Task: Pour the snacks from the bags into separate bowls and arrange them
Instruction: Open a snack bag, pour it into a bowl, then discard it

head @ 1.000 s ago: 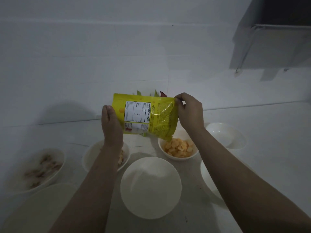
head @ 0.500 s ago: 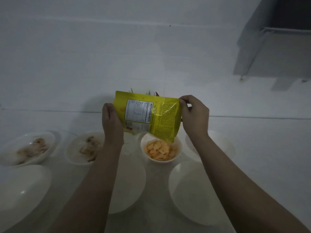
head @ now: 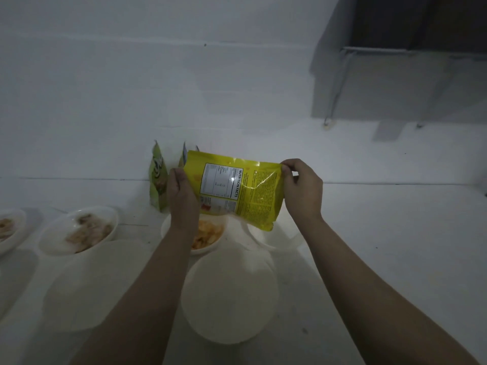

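I hold a yellow snack bag [head: 234, 189] sideways above the counter, its nutrition label facing me. My left hand [head: 183, 198] grips its left end and my right hand [head: 303, 189] pinches its right end. Below the bag sits a white bowl [head: 208, 248] of orange chips, partly hidden by my left wrist. An empty white bowl [head: 274, 241] lies under the bag's lower right corner. Nearer to me stand two more empty white bowls, one in the middle [head: 229, 296] and one to its left [head: 87, 283].
A green snack bag [head: 158, 185] stands against the white wall behind my left hand, with another bag's tip beside it. Two bowls of pale brown snacks sit at the left, one [head: 79, 230] whole and one [head: 8, 227] cut by the frame's edge. A grey cabinet [head: 400, 83] hangs upper right.
The view has swung right, so the bowls slid left in the frame. The bag is now held flatter and more stretched between both hands, and the green bag behind has come into sight.
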Demonstrator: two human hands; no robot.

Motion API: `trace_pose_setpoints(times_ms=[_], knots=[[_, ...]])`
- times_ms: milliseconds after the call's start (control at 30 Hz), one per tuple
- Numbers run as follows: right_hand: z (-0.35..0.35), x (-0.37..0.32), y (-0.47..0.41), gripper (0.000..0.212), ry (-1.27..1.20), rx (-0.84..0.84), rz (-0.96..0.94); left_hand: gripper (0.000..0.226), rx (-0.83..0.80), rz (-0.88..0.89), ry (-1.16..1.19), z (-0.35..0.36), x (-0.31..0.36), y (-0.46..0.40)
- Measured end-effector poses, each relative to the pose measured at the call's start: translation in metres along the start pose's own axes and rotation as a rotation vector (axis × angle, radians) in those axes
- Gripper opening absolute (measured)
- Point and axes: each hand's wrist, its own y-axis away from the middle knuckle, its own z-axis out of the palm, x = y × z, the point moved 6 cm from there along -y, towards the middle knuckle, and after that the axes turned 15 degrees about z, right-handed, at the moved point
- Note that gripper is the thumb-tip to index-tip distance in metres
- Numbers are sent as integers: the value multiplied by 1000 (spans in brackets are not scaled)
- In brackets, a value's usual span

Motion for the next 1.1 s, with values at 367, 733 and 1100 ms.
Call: trace_pose_setpoints(times_ms=[367, 733, 1100], knots=[[-11, 34, -25, 17, 17, -53, 25, 52, -120, 121, -145, 36, 5, -2], [-10, 46, -28, 18, 148, -107, 9, 48, -188, 251, -227, 43, 25, 6], [-10, 52, -38, 17, 190, -178, -33, 40, -185, 334, -251, 48, 25, 4]])
